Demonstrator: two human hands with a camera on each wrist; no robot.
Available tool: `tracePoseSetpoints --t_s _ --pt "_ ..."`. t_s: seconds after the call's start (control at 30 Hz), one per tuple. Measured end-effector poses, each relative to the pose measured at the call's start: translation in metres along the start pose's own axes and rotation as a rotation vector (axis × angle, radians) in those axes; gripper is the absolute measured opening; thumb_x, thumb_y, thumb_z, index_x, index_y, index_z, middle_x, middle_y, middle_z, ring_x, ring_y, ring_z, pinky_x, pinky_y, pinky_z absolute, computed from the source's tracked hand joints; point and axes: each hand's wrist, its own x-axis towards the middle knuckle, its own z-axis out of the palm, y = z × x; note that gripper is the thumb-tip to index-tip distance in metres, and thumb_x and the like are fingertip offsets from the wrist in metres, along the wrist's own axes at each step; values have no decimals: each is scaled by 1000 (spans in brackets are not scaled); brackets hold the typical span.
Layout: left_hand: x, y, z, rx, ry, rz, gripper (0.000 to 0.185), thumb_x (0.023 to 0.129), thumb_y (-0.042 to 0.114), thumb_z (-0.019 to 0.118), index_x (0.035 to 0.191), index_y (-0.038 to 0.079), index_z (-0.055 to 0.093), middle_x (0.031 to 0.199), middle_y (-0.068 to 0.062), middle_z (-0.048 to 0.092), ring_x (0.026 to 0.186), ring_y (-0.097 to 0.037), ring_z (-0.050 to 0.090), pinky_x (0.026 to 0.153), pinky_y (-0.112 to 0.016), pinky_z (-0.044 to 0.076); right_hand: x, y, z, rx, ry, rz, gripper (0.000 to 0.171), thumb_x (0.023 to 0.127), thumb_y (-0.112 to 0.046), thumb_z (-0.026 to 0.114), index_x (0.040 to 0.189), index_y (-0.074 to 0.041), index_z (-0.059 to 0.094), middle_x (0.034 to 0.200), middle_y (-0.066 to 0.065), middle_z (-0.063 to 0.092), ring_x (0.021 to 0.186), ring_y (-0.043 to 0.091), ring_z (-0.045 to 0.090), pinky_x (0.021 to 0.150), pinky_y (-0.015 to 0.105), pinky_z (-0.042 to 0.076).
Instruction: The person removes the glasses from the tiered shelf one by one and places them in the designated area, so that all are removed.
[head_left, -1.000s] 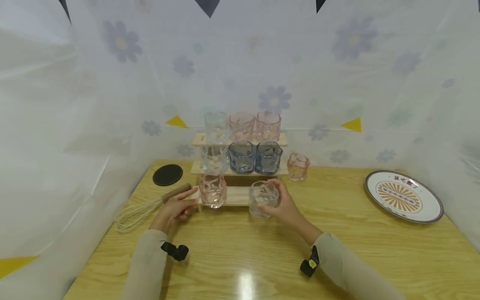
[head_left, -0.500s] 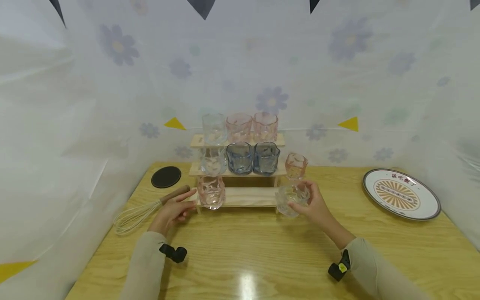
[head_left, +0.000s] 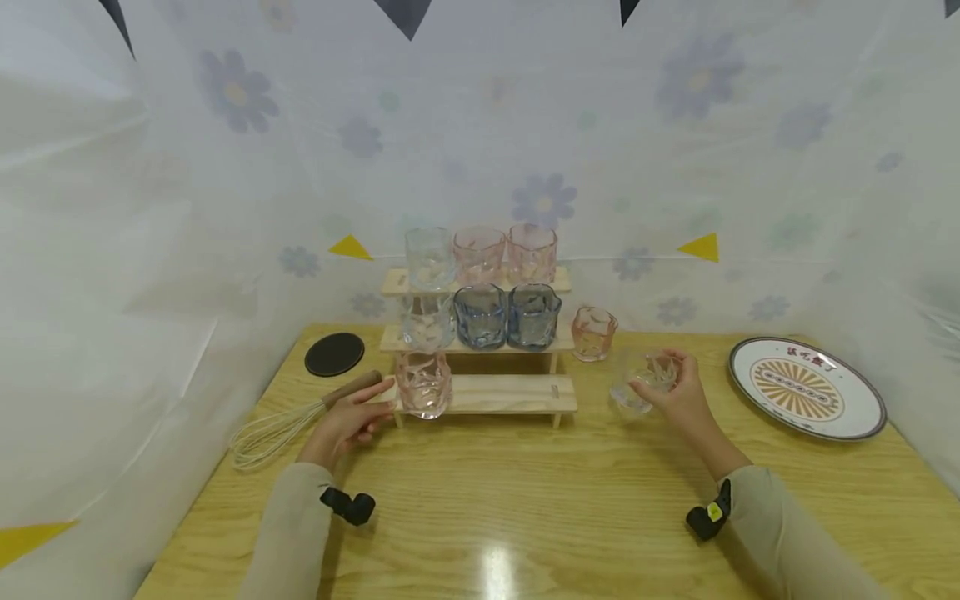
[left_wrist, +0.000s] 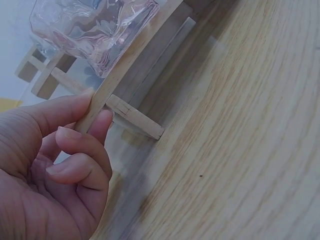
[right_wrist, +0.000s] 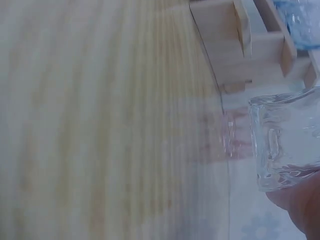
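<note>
- Lower right: right hand's grip (right_wrist: 300,205) touching a clear glass (right_wrist: 287,137)
- Centre right: blurred pink glass (right_wrist: 236,136)
- Upper right: wooden rack (right_wrist: 217,25), bluish glass (right_wrist: 302,22)
- Left: wood-grained worktop (right_wrist: 100,120)

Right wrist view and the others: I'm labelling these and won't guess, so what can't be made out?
Right wrist: most of the right hand and part of the clear glass, cut off by the right edge.
Right wrist: the tabletop pink glass, blurred, partly behind the clear glass.
Left wrist: part of the lower-shelf pink glass, cut off by the top edge.
Head: the plate, whose front-rim marks are too small to read.
</note>
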Motion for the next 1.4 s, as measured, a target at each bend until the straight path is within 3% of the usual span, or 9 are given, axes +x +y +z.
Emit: tracePoseSetpoints --t_s 0.27,0.53,0.83,1.17,1.4 --pt "4 -3 1 1 22 -15 59 90 14 65 144 19 42 73 0 68 45 -3 38 42 -17 31 23 15 -17 -49 93 -5 83 86 -31 70 139 3 15 136 31 28 128 48 27 95 61 29" --pt "5 0 2 12 9 -11 59 91 14 64 145 18 41 75 -1 68 46 -3 37 42 -18 31 44 20 -22 -30 75 35 90 86 -33 70 143 0 8 147 31 14 137 49 8 102 66 19" --pt "6 -1 6 14 -10 -7 58 92 14 63 146 17 40 75 -1 67 46 -3 36 42 -19 30 66 26 -21 -27 43 60 92 84 -36 72 144 -5 9 149 28 16 136 48 17 100 65 25" --pt "5 -3 -1 1 4 -11 59 91 13 64 145 18 41 75 -2 69 45 -3 37 42 -18 30 83 31 -9 -8 -14 126 97 83 -44 70 146 -9 4 153 26 6 137 47 14 101 64 25" --pt "2 -1 -2 24 0 -16 60 91 16 65 145 19 41 77 -2 69 46 -3 38 42 -17 31 89 32 -2 -25 -9 148 97 83 -44 71 145 -8 5 153 26 6 137 47 14 103 62 24"
